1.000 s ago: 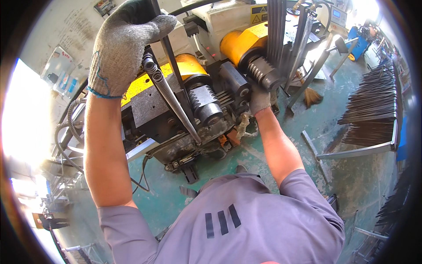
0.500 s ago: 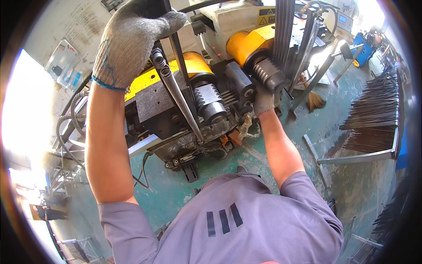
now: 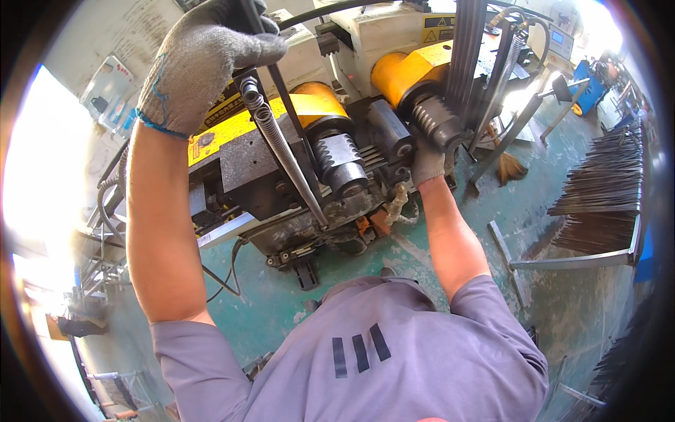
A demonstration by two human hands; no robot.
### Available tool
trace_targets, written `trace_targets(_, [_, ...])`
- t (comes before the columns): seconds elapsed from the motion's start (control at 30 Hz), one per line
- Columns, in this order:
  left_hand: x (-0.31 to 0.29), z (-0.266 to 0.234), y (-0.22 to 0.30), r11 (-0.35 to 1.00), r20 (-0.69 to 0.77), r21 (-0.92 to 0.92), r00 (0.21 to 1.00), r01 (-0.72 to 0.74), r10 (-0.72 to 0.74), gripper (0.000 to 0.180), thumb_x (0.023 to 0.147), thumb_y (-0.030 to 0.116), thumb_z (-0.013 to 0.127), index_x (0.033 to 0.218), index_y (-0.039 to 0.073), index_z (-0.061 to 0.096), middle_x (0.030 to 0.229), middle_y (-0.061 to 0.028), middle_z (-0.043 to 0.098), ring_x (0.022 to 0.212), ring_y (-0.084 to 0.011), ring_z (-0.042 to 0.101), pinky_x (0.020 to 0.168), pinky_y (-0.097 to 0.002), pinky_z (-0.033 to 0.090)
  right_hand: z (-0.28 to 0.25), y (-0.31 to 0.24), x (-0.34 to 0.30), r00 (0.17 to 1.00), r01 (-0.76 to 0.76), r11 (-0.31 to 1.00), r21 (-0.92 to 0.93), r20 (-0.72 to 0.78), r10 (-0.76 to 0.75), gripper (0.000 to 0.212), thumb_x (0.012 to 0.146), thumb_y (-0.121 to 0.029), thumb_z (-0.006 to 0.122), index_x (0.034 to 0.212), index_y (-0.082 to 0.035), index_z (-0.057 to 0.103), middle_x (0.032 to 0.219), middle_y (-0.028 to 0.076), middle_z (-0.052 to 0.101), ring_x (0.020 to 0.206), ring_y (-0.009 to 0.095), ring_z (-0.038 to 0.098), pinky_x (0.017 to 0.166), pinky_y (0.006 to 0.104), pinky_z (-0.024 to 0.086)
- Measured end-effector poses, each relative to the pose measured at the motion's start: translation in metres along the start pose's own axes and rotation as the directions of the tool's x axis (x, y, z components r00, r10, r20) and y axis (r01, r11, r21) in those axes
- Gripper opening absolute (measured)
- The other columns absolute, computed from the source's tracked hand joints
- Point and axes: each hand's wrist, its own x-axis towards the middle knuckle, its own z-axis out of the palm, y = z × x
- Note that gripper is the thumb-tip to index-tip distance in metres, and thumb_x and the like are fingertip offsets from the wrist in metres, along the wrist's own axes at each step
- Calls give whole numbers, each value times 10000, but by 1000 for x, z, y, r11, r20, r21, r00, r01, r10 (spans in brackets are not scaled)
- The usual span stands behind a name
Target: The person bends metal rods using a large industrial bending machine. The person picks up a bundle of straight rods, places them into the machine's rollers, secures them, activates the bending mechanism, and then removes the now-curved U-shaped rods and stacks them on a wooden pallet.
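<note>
My left hand (image 3: 193,60), in a grey knitted glove with a blue cuff edge, is raised at the upper left. Its fingers curl around a dark metal bar (image 3: 278,77), with the thumb lying across it; the fingertips are partly cut off by the top edge. Below that hand, a coil spring on a rod (image 3: 271,130) slants down the machine's front. My gloved right hand (image 3: 427,163) reaches in beneath a ridged dark roller (image 3: 436,123), beside a grey metal block (image 3: 387,130). Its fingers are hidden behind these parts.
The machine has yellow housings (image 3: 394,74) and a second ridged roller (image 3: 339,162). A bundle of dark bars (image 3: 465,56) stands upright at its right. Farther right are a broom (image 3: 510,169) and a metal rack (image 3: 576,260) with many thin dark rods (image 3: 598,176).
My left hand has shifted slightly left, and more of its curled fingers show around the bar. The right hand stays beneath the roller. The whole view has shifted a little.
</note>
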Motion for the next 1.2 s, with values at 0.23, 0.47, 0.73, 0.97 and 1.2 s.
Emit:
trace_targets(0.23, [-2,-12,-28,990,216,-127,976,60,-32,462,763,127,770,1195,-20,696,1016,-127,754,947,-251,727,982,-370,538,-8,29,-7,920,-379,804,458,91,381,169,983,-101,631,1118,-31,704,1019,48,719,923,161,714,776,337,572])
trace_targets(0.47, [-13,-20,-15,980,195,-171,978,106,-72,497,785,139,770,1248,-25,693,1076,-125,758,1022,-237,732,1032,-351,546,-10,83,6,998,55,995,-80,39,-52,131,940,-75,660,1026,-31,750,993,53,733,868,169,702,752,329,552])
trace_targets(0.73, [-7,-14,13,999,56,-27,998,22,-21,392,840,151,761,1188,-19,699,1070,-130,747,1041,-241,712,1042,-343,518,-13,89,6,987,156,973,-168,68,-146,190,973,-40,600,1077,9,752,1035,81,736,938,161,688,807,332,546])
trace_targets(0.97, [0,-11,21,1000,27,14,1000,-1,1,330,875,150,740,1158,-15,700,1032,-111,738,983,-215,701,969,-315,528,-23,72,5,975,166,961,-222,184,-125,285,984,-5,558,1210,-5,731,1120,80,745,1010,156,692,900,321,555])
trace_targets(1.2, [-9,-10,18,999,-11,50,1000,11,-10,271,910,150,720,1128,-10,700,994,-92,730,925,-189,689,895,-286,537,-20,72,0,951,226,884,-409,289,-109,467,895,75,578,1325,-69,689,1337,146,689,1229,252,655,1033,332,525])
